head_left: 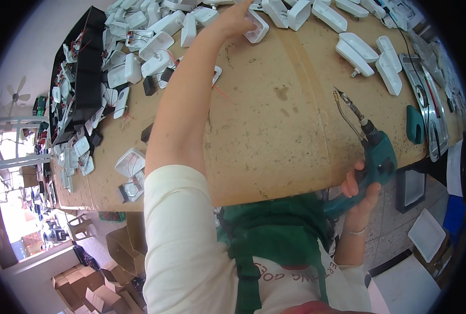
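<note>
Right hand point(365, 205) is wrapped around a teal pistol-shaped soldering tool point(381, 152) at the near right edge of the table point(264, 141), tip angled far and left over it. Left hand point(237, 20) is stretched to the far side, touching a white shell point(258, 32); fingers partly out of view, can't tell if it's gripping. Black bin point(91, 68), far left, is loaded with white parts point(64, 94); more white housings point(158, 44) are heaped just right of it. Shallow metal tray point(437, 128), right side, holds a round piece point(420, 94); teal block point(414, 125) sits just left of it. Open cardboard boxes point(81, 282) on the floor, near left; can't make out contents from here.
</note>
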The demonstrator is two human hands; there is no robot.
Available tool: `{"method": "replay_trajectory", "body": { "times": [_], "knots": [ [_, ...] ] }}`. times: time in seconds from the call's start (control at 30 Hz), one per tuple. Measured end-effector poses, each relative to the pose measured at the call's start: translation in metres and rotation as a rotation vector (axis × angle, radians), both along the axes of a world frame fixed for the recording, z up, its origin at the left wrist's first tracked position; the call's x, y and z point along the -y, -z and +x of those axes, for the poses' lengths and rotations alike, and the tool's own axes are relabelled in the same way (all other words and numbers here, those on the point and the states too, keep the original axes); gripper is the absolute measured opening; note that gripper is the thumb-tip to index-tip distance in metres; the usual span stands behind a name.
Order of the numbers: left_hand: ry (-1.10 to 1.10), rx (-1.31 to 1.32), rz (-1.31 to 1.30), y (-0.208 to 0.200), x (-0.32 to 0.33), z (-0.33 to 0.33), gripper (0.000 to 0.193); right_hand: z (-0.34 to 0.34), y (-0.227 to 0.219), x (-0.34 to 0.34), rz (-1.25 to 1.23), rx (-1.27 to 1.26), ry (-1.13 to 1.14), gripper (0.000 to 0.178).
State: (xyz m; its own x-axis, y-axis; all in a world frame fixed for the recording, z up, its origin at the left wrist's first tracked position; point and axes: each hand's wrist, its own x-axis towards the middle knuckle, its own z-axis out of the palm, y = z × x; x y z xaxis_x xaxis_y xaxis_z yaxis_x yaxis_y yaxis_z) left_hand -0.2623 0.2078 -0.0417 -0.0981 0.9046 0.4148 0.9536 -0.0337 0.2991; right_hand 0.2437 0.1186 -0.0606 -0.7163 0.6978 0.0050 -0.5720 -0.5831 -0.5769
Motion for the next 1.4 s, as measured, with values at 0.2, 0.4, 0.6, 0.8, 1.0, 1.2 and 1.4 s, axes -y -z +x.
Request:
{"method": "replay_trajectory", "body": {
  "times": [0.2,0.4,0.6,0.8,1.0,1.2,1.4],
  "knots": [
    [-0.236,0.262,-0.453,-0.032,0.05,0.049,0.016,0.004,0.005,-0.003,-0.056,-0.031,-0.05,0.075],
    [-0.164,0.154,-0.142,-0.035,0.165,0.162,0.027,0.006,0.009,-0.006,-0.032,-0.059,-0.119,0.075],
    [-0.077,0.404,0.046,-0.053,0.233,0.233,0.039,-0.001,-0.002,0.002,0.004,-0.064,-0.058,0.086],
    [-0.446,-0.36,-0.312,-0.084,0.349,0.159,0.044,-0.029,-0.015,0.005,-0.029,-0.213,-0.226,0.089],
    [-0.296,-0.185,-0.405,-0.061,0.395,0.145,0.046,-0.075,-0.019,0.013,0.023,-0.074,-0.141,0.084],
    [-0.409,0.014,-0.195,-0.04,0.351,0.202,0.035,-0.088,-0.025,0.025,0.091,0.036,-0.003,0.082],
    [-0.24,0.086,-0.048,-0.05,0.309,0.231,0.027,-0.078,-0.024,0.029,0.112,0.018,0.126,0.079]
  ]
}}
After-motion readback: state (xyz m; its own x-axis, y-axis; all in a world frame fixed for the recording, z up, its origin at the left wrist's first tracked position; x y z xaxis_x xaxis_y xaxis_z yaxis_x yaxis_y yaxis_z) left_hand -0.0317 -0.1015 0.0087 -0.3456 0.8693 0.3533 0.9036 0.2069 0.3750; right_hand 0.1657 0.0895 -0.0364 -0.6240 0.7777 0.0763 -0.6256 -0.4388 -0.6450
